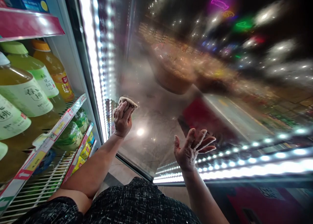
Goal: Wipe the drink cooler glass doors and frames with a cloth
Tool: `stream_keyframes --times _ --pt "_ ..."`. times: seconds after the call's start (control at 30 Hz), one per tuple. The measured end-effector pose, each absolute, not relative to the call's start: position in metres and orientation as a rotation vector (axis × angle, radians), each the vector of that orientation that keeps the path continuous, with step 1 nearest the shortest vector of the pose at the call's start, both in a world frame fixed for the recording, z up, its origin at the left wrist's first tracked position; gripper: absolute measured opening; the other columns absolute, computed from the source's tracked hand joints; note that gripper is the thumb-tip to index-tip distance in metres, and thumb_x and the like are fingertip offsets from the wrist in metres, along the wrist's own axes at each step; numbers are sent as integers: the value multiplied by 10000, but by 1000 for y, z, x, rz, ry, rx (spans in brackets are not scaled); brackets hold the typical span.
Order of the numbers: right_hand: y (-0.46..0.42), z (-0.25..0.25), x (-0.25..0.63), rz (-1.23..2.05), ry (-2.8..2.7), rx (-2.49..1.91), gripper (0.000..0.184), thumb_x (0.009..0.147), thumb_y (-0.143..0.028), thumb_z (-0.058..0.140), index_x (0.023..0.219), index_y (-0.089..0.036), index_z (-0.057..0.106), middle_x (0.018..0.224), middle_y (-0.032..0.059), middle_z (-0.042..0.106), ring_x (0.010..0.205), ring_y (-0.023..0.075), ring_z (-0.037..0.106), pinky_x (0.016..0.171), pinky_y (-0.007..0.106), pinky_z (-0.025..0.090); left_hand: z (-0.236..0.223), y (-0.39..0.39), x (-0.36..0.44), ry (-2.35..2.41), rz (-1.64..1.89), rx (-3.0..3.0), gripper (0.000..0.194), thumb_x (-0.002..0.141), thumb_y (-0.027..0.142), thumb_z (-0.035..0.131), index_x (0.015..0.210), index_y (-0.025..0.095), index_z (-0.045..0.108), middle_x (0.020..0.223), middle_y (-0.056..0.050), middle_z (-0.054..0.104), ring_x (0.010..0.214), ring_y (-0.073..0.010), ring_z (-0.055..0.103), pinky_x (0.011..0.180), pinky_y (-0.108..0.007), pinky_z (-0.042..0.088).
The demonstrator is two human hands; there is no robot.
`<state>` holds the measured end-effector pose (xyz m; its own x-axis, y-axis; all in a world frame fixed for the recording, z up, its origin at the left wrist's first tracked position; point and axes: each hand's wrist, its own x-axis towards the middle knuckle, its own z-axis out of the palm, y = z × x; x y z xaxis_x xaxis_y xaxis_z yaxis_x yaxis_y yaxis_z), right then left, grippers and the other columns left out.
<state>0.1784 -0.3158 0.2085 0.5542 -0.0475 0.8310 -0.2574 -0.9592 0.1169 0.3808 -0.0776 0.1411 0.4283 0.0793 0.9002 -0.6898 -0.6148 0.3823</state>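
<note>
My left hand (pixel 123 121) is closed round a folded beige cloth (pixel 128 102), near the lit left edge of a glass door (pixel 146 132). The cloth appears to be against the glass, which looks smeared or misted. Further right, my right hand (pixel 188 149) has its fingers spread and holds nothing. It is close to the door's lower right edge; whether it touches the glass I cannot tell. Bright strips of lights (pixel 91 54) run along the door's frame.
On my left, refrigerator shelves hold large drink bottles (pixel 31 90) behind a price rail (pixel 52 136). Below is a white wire shelf (pixel 36 188) and several yellow packets (pixel 84 152). Through the glass, or reflected in it, blurred wooden tubs (pixel 171 73) and coloured lights show.
</note>
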Motion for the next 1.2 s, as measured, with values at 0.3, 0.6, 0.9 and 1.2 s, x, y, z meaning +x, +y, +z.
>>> stream_keyframes --times 0.3,0.6,0.9,1.2 --pt "-314 210 179 1398 -245 2542 929 931 -432 603 1616 -213 15 1666 243 32 1498 536 -65 1009 889 73 141 -59 403 -449 1214 1810 282 910 148 564 1150 219 694 1394 -98 605 1346 -223 538 1140 -431 447" --pt "-313 211 179 1402 -251 2548 917 938 -436 587 1615 -229 5 1670 232 14 1502 533 -21 1014 884 102 131 -48 418 -420 1131 1749 304 935 193 547 1182 251 713 1420 -114 588 1384 -225 510 1157 -435 431" --pt "-313 210 181 1424 -241 2549 948 913 -400 632 1616 -212 24 1665 248 41 1497 543 -35 998 893 103 136 -39 431 -307 1139 1747 273 923 264 578 1138 206 737 1378 -116 622 1331 -215 560 1146 -385 450" --pt "-305 218 184 1416 -252 2602 930 934 -475 585 1614 -249 -8 1667 247 23 1490 561 -26 954 910 142 135 -14 445 -173 1055 1850 437 842 92 506 1226 146 708 1415 -152 585 1367 -250 521 1207 -411 373"
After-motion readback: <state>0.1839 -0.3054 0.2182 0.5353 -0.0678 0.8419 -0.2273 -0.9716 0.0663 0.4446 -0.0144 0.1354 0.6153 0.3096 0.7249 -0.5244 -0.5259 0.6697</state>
